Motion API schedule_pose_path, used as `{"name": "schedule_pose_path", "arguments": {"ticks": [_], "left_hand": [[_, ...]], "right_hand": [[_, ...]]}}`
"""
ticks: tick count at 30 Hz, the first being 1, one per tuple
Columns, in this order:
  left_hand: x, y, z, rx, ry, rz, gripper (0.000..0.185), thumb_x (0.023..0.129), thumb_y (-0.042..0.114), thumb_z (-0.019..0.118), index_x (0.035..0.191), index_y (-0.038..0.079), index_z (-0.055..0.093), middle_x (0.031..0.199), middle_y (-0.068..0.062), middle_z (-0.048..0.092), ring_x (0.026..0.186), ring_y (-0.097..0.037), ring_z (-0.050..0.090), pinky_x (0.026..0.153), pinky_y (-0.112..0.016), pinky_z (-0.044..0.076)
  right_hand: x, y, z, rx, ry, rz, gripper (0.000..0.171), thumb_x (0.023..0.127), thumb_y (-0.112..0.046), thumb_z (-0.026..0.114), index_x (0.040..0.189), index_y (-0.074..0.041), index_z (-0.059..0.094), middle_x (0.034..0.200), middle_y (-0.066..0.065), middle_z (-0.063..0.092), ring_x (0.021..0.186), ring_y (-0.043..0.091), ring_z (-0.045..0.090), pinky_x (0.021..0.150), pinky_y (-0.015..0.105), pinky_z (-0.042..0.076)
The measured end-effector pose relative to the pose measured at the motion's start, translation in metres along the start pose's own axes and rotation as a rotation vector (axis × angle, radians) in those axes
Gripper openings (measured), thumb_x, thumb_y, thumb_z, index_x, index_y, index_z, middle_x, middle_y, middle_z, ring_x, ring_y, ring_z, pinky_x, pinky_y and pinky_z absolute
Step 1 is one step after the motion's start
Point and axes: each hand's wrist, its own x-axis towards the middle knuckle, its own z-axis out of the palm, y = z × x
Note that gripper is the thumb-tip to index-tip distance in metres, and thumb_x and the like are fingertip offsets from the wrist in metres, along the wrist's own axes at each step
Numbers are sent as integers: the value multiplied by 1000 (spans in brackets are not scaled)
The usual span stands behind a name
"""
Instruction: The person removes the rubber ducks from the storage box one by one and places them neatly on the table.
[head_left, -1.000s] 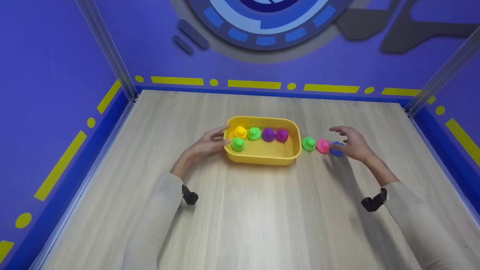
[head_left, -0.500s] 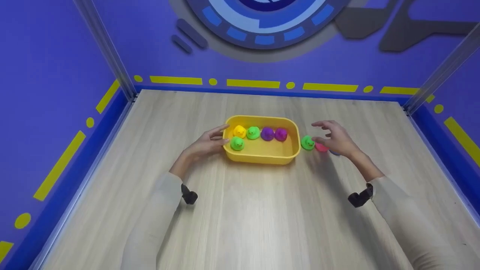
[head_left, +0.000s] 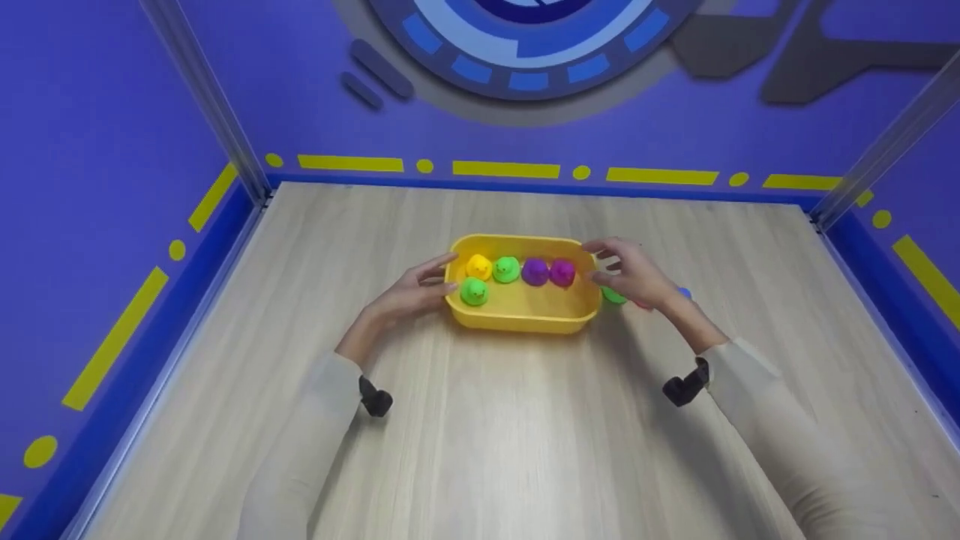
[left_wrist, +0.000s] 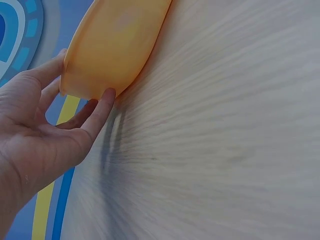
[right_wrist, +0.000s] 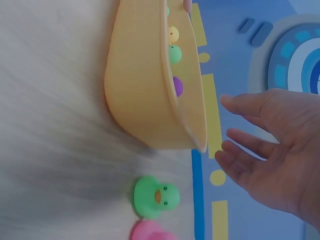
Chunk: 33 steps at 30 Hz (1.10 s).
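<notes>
A yellow tub [head_left: 525,315] [left_wrist: 112,47] [right_wrist: 142,90] sits mid-table with several toy ducks inside: yellow [head_left: 478,265], two green [head_left: 474,291], purple [head_left: 535,271] and magenta [head_left: 562,272]. My left hand [head_left: 416,289] [left_wrist: 45,125] rests against the tub's left end with straight fingers. My right hand [head_left: 626,271] [right_wrist: 270,150] hovers open just above the tub's right end, holding nothing. Below it on the table stand a green duck [head_left: 613,297] [right_wrist: 155,196] and a pink duck [right_wrist: 150,231]. A blue duck [head_left: 683,292] peeks out behind the wrist.
The wooden table [head_left: 525,420] is walled by purple panels with yellow markings. A blue ledge [head_left: 165,330] runs along its left, back and right edges. Bare wood lies in front of the tub.
My right hand has moved left from above the blue and pink ducks to the tub's right end, staying open. The left hand and the tub have not moved.
</notes>
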Motion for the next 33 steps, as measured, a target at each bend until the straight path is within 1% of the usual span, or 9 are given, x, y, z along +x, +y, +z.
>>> {"name": "schedule_pose_path", "arguments": {"ticks": [7,12,15,19,22,25,28,31,33], "left_hand": [[-4,-4,0,-72,-9,15,67,99,14,67,158,28,39,156,-16,36,136,-34,53,109,-39,53],[-4,-5,1,-55,-10,10,67,99,18,68,158,30,39,159,-15,35,137,-32,53,109,-38,53],[-2,-4,1,-49,-15,15,67,99,19,68,158,31,39,160,-15,34,139,-32,51,110,-39,53],[0,-3,1,-31,-5,9,66,99,20,69,157,33,41,160,-14,35,140,-32,50,109,-38,53],[1,-2,1,-21,-8,4,66,99,22,69,157,34,40,160,-14,35,141,-32,50,110,-38,52],[0,-2,0,-31,-12,5,66,99,22,69,157,33,40,160,-14,35,141,-32,48,111,-39,52],[-2,-3,-1,-50,-12,9,67,99,19,69,158,31,39,160,-15,35,141,-33,48,112,-41,50],[-2,-3,0,-59,-16,12,67,99,18,68,159,29,38,159,-16,34,141,-34,48,113,-42,50],[-1,-3,2,-68,-19,16,67,99,17,68,159,28,38,159,-16,34,141,-34,48,114,-42,49]], "right_hand": [[16,-12,21,67,-78,-37,43,96,1,66,136,11,54,132,34,60,121,49,58,103,61,52],[24,-17,34,74,-119,-83,41,96,2,66,135,12,55,129,33,62,116,47,63,101,59,54],[30,-21,39,68,-135,-85,39,96,1,66,134,9,58,130,31,63,116,45,64,102,57,55],[39,-25,48,49,-153,-108,36,96,0,67,131,5,61,126,28,66,114,42,65,101,55,56],[45,-26,53,28,-169,-125,36,96,0,67,131,6,61,122,28,68,111,41,67,100,54,57],[51,-27,59,4,-205,-107,36,97,-4,68,131,6,61,123,26,69,113,39,68,102,52,56],[58,-29,68,-4,-268,-69,38,98,-8,68,133,4,62,126,24,69,117,36,67,105,49,55],[65,-30,76,8,-330,-43,40,98,-8,67,136,2,60,131,23,67,120,36,66,108,48,53],[68,-31,81,1,-349,-42,41,99,-7,66,138,2,59,132,23,66,121,37,65,109,49,52]]}}
